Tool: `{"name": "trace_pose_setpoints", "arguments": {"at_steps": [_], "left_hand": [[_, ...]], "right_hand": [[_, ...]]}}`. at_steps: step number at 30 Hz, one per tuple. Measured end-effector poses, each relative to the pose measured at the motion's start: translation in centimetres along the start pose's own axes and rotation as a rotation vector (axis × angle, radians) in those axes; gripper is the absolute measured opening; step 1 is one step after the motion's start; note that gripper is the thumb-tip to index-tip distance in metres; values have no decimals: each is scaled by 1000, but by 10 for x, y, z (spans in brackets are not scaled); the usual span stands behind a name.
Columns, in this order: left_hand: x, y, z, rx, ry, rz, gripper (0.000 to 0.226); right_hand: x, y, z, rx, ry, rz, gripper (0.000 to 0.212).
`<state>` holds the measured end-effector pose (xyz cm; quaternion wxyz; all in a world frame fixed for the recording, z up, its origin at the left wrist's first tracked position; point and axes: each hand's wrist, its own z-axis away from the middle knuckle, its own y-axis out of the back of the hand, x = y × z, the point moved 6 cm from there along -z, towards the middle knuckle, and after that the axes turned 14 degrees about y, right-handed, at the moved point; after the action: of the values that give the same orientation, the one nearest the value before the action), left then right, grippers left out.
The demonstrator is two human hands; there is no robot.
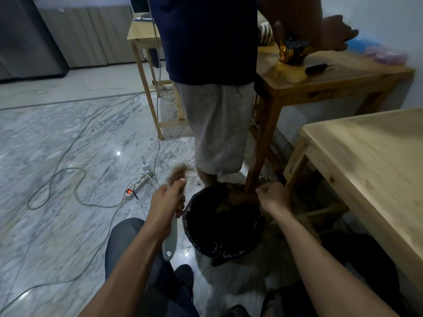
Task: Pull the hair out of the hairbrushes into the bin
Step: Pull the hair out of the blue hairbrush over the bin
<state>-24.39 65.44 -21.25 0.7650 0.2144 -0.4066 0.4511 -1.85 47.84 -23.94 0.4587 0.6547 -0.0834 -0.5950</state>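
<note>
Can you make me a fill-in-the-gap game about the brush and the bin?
1. The hairbrush is held in the person's ____ hand.
2. The bin is lined with a bag whose colour is ____.
3. The right hand is over the far rim of the ____.
4. The brown hair on the brush's bristles sits ____ the bin, not over it.

Missing words: left; black; bin; beside
</note>
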Motion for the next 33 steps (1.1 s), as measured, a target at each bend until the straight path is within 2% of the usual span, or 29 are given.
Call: {"name": "trace_pose_setpoints", "arguments": {"at_steps": [1,2,3,5,8,9,12,14,16,18,19,22,24,28,30,33], "left_hand": [[0,3,-2,4,-4,-26,60],[0,3,-2,3,-6,-54,73],[0,-2,1,-10,-10,-82,69],[-1,-12,7,-40,-3,-136,51],[-6,-24,8,-89,16,-226,61],[-8,-27,8,-98,21,-274,64],[-9,-38,14,-137,-18,-379,49],[-9,-45,19,-171,-23,-353,35],[-11,-48,22,-192,-12,-272,24],[-13,-41,19,-149,32,-151,20],[-15,-36,14,-120,59,-86,24],[-21,-21,0,-36,144,58,59],[-26,-16,-6,-14,158,100,59],[-25,-18,-3,27,85,2,58],[-23,-24,3,14,12,-107,55],[-13,-32,17,32,-186,-404,27]], "right_hand": [[1,-2,-1,-20,13,-19,21],[0,-5,-1,-50,20,-36,16],[-1,-9,-1,-90,19,-47,14],[-9,-17,-1,-201,38,-57,25],[-32,-23,6,-356,132,-220,59],[-40,-23,9,-387,170,-313,64],[-59,-30,19,-501,267,-553,61],[-62,-36,25,-559,291,-590,50],[-60,-39,25,-530,308,-590,26],[-57,-32,22,-424,335,-540,10],[-55,-27,22,-378,347,-508,10],[-52,-17,21,-332,374,-416,13],[-49,-11,20,-293,366,-399,12],[-41,-8,15,-149,289,-454,11],[-38,-15,14,-193,273,-390,15],[-40,-25,16,-326,261,-314,46]]}}
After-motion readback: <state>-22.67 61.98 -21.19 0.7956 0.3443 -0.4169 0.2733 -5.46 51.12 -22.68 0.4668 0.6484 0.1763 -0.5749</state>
